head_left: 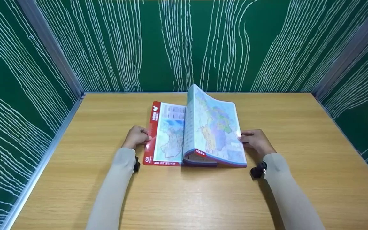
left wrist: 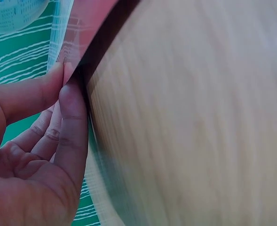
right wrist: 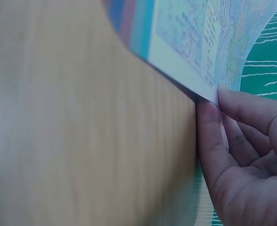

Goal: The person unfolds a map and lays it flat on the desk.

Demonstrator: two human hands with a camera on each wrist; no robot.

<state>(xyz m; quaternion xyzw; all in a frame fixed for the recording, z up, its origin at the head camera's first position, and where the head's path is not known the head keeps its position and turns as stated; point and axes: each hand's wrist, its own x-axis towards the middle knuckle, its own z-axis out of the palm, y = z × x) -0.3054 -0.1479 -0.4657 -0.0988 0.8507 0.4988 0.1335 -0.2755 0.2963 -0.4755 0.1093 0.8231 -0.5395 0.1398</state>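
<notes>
A map book (head_left: 172, 137) lies open near the middle of the table. Its left part is flat, with a red border bearing white lettering. The right part, a colourful map page (head_left: 217, 124), rises and curves up from the fold. At the red left edge (left wrist: 89, 28), my left hand (head_left: 136, 136) pinches the sheet between thumb and finger. My right hand (head_left: 257, 140) pinches the outer edge of the raised page (right wrist: 190, 56), thumb on the printed side and a finger beneath. Most of the pages under the raised one are hidden.
The book rests on a light wooden table (head_left: 184, 198). Green walls (head_left: 184, 48) with white wavy lines stand behind and on both sides, joined by grey corner posts (head_left: 51, 41). A dark wrist camera (head_left: 258, 171) sits by the right cuff.
</notes>
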